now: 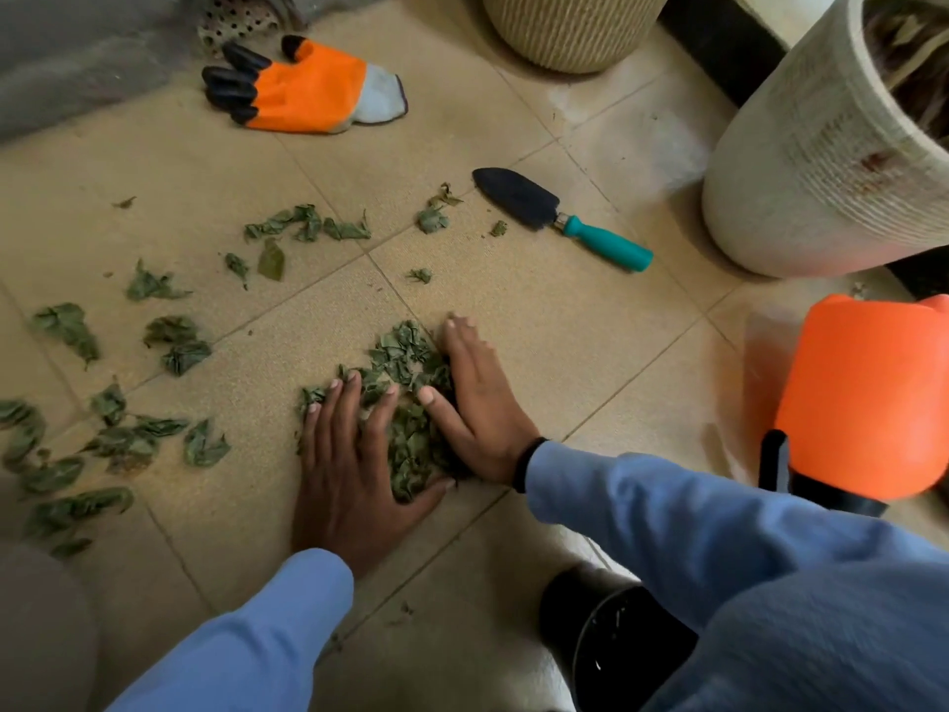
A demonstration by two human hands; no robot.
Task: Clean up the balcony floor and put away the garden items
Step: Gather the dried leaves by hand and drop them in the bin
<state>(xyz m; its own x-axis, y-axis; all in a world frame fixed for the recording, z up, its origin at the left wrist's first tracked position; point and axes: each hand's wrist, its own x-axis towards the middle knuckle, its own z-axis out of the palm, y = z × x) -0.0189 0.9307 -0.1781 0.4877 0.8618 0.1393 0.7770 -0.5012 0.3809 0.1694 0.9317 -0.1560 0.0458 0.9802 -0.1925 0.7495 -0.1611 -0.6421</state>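
Note:
A heap of dry green leaves (405, 367) lies on the beige tiled floor (565, 321) between my two hands. My left hand (349, 465) lies flat on the heap's left side, fingers straight and spread. My right hand (477, 403) stands on edge against the heap's right side, fingers straight. More leaves (128, 439) are scattered over the tiles to the left. An orange and black garden glove (308, 87) lies at the back left. A black trowel with a teal handle (560, 215) lies to the right of the leaves.
Two pale ribbed plant pots stand at the back (570, 28) and at the right (821, 161). An orange container (873, 398) sits at the right edge. A black pot (611, 634) stands by my right arm. A perforated drain cover (241, 18) is at the top left.

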